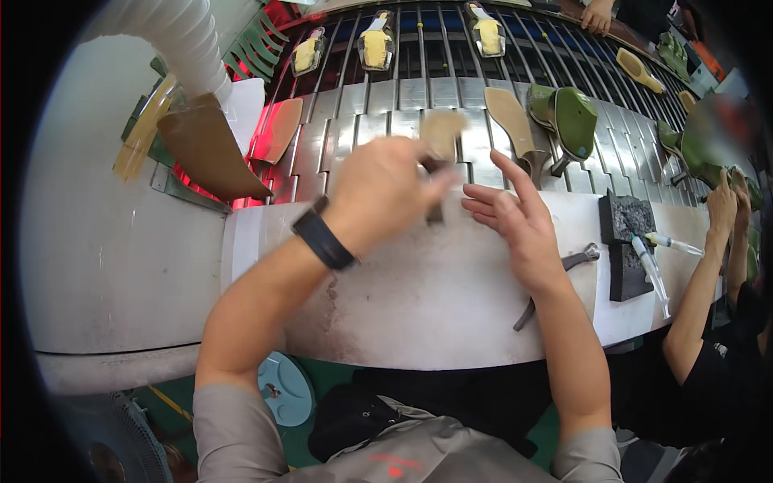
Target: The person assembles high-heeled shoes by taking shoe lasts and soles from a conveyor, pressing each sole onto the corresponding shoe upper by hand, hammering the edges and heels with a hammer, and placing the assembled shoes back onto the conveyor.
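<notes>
My left hand (382, 185), with a black band on its wrist, is closed on a tan shoe sole (444, 131) above the near edge of the conveyor. Motion smears both, and a darker part of the sole, perhaps its heel, shows below the fingers. Just to the right, my right hand (519, 221) is open, fingers stretched toward the sole and holding nothing. Beyond it on the conveyor lies another tan sole with a brown heel (509, 118), beside a green heeled shoe form (573, 123). Pincers (576, 259) lie on the white ledge, partly behind my right forearm.
Metal slats (411, 95) and rollers run across the back, carrying several yellow-filled pieces (376, 48). A brown flap (211, 149) and a white hose (185, 48) stand left. Syringes (651, 270) rest by a black foam block (630, 270). At right a co-worker's hands (722, 201) handle green shoe forms.
</notes>
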`<action>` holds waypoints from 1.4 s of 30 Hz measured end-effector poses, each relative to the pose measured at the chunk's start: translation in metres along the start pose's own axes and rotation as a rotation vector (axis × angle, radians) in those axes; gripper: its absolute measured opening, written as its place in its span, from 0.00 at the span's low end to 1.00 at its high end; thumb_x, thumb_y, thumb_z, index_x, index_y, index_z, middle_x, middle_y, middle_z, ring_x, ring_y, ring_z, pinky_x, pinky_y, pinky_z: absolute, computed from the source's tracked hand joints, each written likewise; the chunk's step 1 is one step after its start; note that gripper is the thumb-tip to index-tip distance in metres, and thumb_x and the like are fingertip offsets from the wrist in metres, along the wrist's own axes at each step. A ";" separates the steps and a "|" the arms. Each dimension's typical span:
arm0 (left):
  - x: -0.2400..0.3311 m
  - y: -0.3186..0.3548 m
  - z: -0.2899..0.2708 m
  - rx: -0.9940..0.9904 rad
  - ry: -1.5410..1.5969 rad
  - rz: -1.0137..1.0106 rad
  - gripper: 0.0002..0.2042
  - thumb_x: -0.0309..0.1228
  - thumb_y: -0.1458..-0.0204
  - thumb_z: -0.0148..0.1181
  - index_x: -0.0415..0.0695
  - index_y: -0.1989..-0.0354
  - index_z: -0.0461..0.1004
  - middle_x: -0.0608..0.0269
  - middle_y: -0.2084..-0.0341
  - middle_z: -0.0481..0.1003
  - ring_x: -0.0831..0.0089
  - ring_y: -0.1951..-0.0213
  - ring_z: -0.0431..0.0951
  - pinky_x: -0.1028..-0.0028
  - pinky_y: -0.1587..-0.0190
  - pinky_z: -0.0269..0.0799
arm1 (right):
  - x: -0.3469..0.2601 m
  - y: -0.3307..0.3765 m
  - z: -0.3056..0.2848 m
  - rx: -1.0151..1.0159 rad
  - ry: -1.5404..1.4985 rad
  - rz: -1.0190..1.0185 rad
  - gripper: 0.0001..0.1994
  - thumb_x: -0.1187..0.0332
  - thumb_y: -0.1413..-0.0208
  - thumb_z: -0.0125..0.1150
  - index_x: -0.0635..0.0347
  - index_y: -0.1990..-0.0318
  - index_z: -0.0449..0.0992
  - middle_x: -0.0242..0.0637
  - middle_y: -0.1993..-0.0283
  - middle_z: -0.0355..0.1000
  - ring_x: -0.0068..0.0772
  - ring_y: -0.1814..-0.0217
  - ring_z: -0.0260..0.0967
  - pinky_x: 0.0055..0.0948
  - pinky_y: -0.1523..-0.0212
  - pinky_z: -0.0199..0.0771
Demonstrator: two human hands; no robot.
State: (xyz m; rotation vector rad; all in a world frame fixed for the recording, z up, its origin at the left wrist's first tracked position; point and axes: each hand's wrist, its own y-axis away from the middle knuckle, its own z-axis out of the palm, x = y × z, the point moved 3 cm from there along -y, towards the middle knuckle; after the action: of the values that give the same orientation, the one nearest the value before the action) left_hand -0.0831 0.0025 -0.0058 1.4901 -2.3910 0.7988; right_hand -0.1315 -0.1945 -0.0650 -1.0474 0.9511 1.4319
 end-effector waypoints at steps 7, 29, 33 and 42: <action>-0.042 -0.072 0.006 -0.116 0.570 -0.173 0.24 0.39 0.41 0.70 0.32 0.44 0.77 0.61 0.69 0.82 0.79 0.70 0.81 0.78 0.69 0.74 | 0.003 0.001 -0.011 -0.096 0.020 0.216 0.21 0.66 0.36 0.63 0.65 0.38 0.73 0.30 0.55 0.74 0.18 0.55 0.72 0.22 0.53 0.73; -0.140 -0.072 0.007 0.493 0.056 -0.324 0.46 0.42 0.59 0.79 0.33 0.32 0.64 0.41 0.42 0.74 0.52 0.41 0.76 0.60 0.36 0.70 | 0.009 0.006 -0.006 -0.255 0.279 -0.205 0.22 0.68 0.45 0.63 0.66 0.43 0.73 0.42 0.64 0.76 0.29 0.71 0.73 0.28 0.66 0.73; -0.063 0.086 -0.034 0.515 -0.139 -0.160 0.44 0.34 0.58 0.79 0.34 0.31 0.63 0.43 0.40 0.71 0.50 0.40 0.74 0.58 0.37 0.69 | -0.003 0.008 -0.005 -0.327 0.103 0.096 0.22 0.72 0.47 0.58 0.66 0.43 0.75 0.39 0.58 0.75 0.25 0.65 0.72 0.26 0.63 0.72; 0.013 0.261 -0.047 0.483 -0.330 -0.144 0.45 0.32 0.56 0.79 0.36 0.29 0.60 0.42 0.40 0.70 0.44 0.39 0.71 0.54 0.36 0.67 | -0.002 0.017 -0.016 -0.190 0.249 -0.112 0.16 0.67 0.46 0.67 0.66 0.52 0.79 0.39 0.56 0.77 0.27 0.65 0.74 0.28 0.60 0.75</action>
State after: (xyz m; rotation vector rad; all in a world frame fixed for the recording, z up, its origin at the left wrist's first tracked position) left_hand -0.3232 0.1070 -0.0480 2.0962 -2.3779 1.2444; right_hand -0.1468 -0.2124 -0.0677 -1.4238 0.9275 1.3389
